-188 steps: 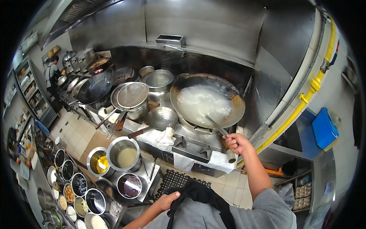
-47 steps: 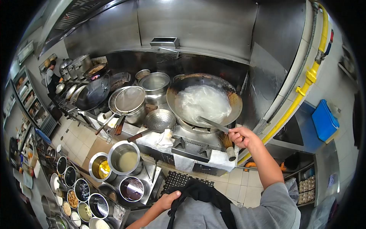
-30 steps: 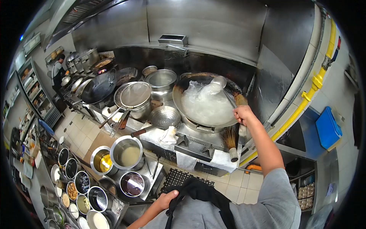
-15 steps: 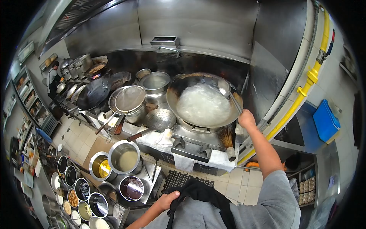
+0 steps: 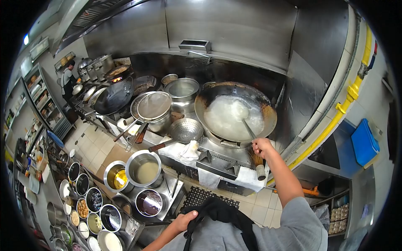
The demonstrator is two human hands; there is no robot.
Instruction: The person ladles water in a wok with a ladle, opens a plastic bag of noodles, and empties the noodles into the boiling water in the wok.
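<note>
My right hand point(image 5: 262, 147) is wrapped around the handle of a long metal ladle point(image 5: 249, 130). The ladle slants down into a large wok point(image 5: 271, 113), its bowl sunk in cloudy, foaming liquid point(image 5: 222, 113). Just below that hand, a bamboo wok brush point(image 5: 260, 169) stands at the stove's front edge. My left hand point(image 5: 185, 219) is at my waist beside the black apron point(image 5: 220, 211), with its thumb up and fingers curled. Whatever those fingers may hold is hidden.
Left of the wok are a perforated strainer point(image 5: 186, 130), a mesh sieve point(image 5: 154, 105) and a metal pot point(image 5: 181, 88). Pots of liquid point(image 5: 143, 168) and several ingredient containers point(image 5: 111, 217) stand lower left. Another person point(image 5: 68, 81) works far left. A yellow pipe point(image 5: 331, 123) runs along the right.
My right hand has moved left and down toward the wok's front. The ladle's bowl, at the wok's right side before, is now in the liquid. The view has shifted slightly.
</note>
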